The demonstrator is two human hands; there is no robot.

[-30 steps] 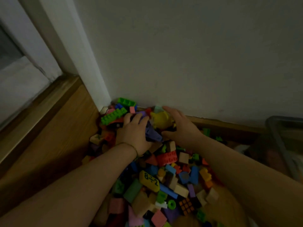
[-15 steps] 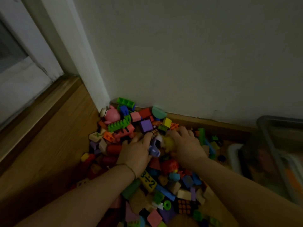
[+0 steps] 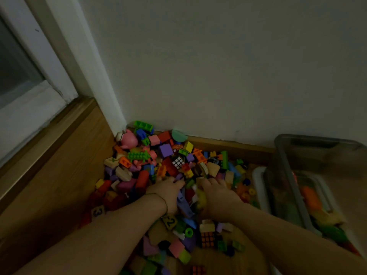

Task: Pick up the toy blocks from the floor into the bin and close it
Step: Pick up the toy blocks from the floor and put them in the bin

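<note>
A pile of coloured toy blocks (image 3: 165,150) fills the floor corner against the wall. Both my hands are sunk into the middle of the pile, side by side. My left hand (image 3: 167,192) curls its fingers round purple and blue blocks (image 3: 184,205). My right hand (image 3: 218,196) cups a yellow piece (image 3: 201,197) and the blocks beside it. The cluster is squeezed between the two palms. A clear plastic bin (image 3: 284,161) stands to the right with several blocks inside; its far half is blurred.
A white lid (image 3: 258,175) lies beside the bin's left wall. The white wall (image 3: 218,76) and wooden skirting (image 3: 238,147) close the back. A window frame (image 3: 39,100) and wooden sill run along the left. A small puzzle cube (image 3: 178,162) and a pink toy (image 3: 129,138) sit in the pile.
Both hands have drawn back from the wall corner toward me, dragging a clump of blocks with them. The view has shifted right, and more of the bin shows.
</note>
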